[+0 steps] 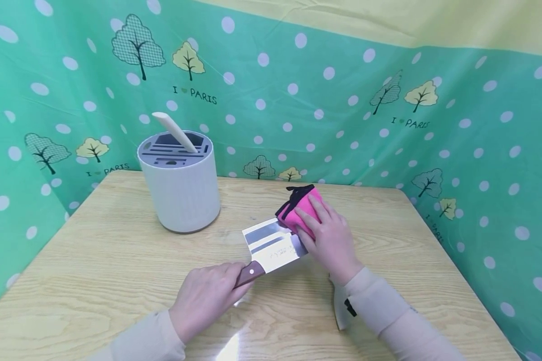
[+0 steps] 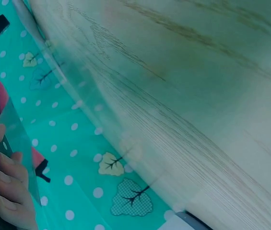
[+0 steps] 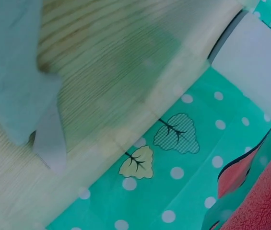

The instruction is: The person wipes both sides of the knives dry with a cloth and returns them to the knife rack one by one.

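In the head view a cleaver [image 1: 277, 248] is held above the table, its broad shiny blade pointing up and to the right. My left hand [image 1: 210, 296] grips its dark wooden handle [image 1: 249, 274]. My right hand [image 1: 329, 240] holds a pink cloth [image 1: 304, 210] with black edging against the far end of the blade. The left wrist view shows the left fingers [image 2: 11, 189] curled round the handle, with pink cloth [image 2: 38, 158] showing beyond the blade. In the right wrist view the cloth [image 3: 262, 196] fills the lower right corner; the right hand is hardly visible there.
A white ribbed knife block [image 1: 182, 193] stands at the table's back left, with a pale handle [image 1: 173, 131] slanting out of its slotted top. Partly under the right forearm lies a light-coloured object [image 1: 341, 306] with a black part. Dotted green cloth [image 1: 289, 100] hangs behind the wooden table [image 1: 108, 240].
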A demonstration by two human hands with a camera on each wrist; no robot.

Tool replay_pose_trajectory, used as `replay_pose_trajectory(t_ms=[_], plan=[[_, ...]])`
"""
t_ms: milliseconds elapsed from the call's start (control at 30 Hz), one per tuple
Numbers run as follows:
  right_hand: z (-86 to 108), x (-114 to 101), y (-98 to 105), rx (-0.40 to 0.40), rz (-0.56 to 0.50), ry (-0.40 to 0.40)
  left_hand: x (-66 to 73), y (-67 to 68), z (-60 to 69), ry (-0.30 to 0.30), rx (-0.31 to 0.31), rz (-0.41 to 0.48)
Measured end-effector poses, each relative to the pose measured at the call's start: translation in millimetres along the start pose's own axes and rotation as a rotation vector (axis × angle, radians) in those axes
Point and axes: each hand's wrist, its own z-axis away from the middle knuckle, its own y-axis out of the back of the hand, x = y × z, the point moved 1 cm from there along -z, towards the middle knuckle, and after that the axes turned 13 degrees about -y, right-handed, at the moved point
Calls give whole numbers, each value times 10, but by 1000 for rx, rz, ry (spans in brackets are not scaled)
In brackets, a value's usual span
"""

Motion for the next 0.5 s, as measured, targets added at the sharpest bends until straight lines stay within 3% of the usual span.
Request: replay_pose_trajectory(t_ms=[233, 500], plan=[[-42, 72, 32, -8, -5, -88, -1, 9, -1, -8, 9, -4], [-71, 119, 38, 17, 5, -114, -5, 26, 5, -13, 29, -4]])
